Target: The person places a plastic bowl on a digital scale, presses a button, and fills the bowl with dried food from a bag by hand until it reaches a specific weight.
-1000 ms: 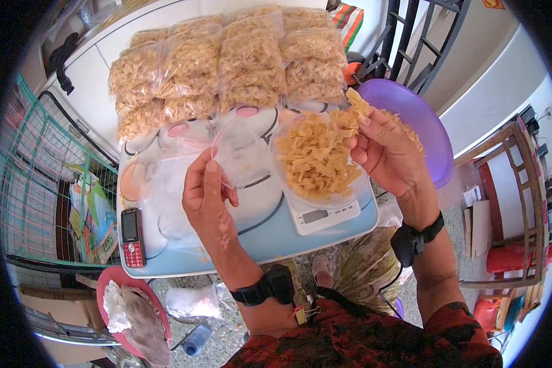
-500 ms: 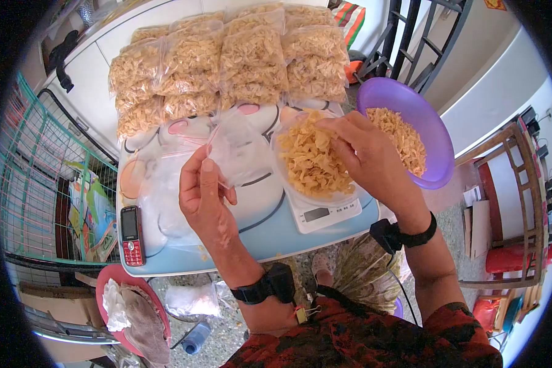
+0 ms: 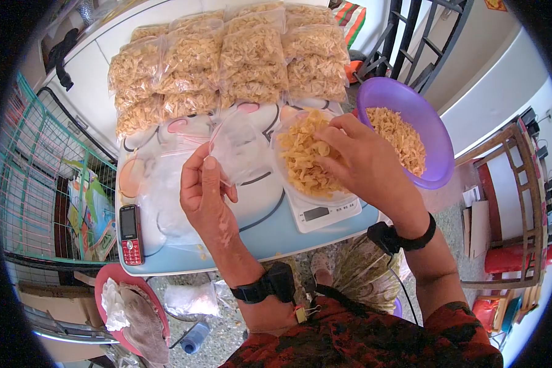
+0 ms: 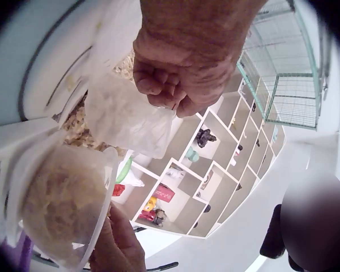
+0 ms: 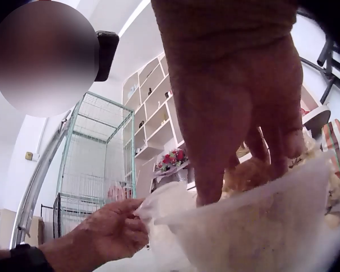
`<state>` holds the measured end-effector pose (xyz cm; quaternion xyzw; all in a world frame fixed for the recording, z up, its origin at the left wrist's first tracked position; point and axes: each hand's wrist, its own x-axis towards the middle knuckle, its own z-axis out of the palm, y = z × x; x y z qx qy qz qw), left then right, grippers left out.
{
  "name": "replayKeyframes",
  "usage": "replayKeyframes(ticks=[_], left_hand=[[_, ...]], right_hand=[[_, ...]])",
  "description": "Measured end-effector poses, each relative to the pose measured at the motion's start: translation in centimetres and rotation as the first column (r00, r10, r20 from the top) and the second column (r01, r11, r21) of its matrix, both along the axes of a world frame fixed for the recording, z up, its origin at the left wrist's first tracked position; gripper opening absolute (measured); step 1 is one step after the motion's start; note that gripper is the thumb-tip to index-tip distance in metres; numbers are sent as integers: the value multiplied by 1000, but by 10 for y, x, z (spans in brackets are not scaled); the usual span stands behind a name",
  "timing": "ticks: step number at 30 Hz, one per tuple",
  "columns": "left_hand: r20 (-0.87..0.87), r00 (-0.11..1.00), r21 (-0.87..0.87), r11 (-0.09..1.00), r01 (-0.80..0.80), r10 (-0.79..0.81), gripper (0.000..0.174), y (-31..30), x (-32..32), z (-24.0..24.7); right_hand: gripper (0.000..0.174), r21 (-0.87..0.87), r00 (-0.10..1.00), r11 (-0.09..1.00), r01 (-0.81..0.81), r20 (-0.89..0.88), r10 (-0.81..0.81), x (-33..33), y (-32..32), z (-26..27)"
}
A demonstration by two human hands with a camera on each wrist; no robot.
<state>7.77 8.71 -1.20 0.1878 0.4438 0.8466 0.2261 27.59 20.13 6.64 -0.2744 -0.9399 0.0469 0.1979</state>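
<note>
The left hand pinches the edge of a clear plastic bag, also seen in the left wrist view, where the left hand grips the bag. Dried yellowish flakes fill a translucent tub on a white scale. Over the tub, the right hand has its fingers curled down into the flakes. In the right wrist view the right hand's fingers reach inside the tub's rim; what the fingertips hold is hidden.
Filled bags stand in rows at the table's back. A purple basin with more flakes is at the right. Flat empty bags and a red phone lie on the left; a wire cage stands beyond.
The right hand, earlier raised at the tub's right side holding flakes, has moved left over the tub and then down into its flakes. The left hand has barely moved, still pinching the bag.
</note>
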Motion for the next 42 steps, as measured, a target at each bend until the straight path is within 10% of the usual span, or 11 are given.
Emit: replayKeyframes(ticks=[8,14,23,35,42], left_hand=[[-24,1000,-37,999,-7,6,27,0,-2,-2],[-21,999,-49,998,41,-42,28,-1,-4,-6],[-22,999,-57,997,45,-46,28,1,-3,-6],[-31,997,-77,995,68,-71,28,0,-2,-4],[18,996,-33,995,89,-89,25,0,1,0]], right_hand=[[24,-298,962,954,29,-251,-108,11,3,18],[25,-794,728,509,-332,-559,-398,18,15,8],[30,-743,549,215,-633,-627,-552,21,17,1],[27,-679,512,283,-677,-712,-481,-7,-15,18],[23,-627,682,597,-500,-710,-175,-56,-49,18]])
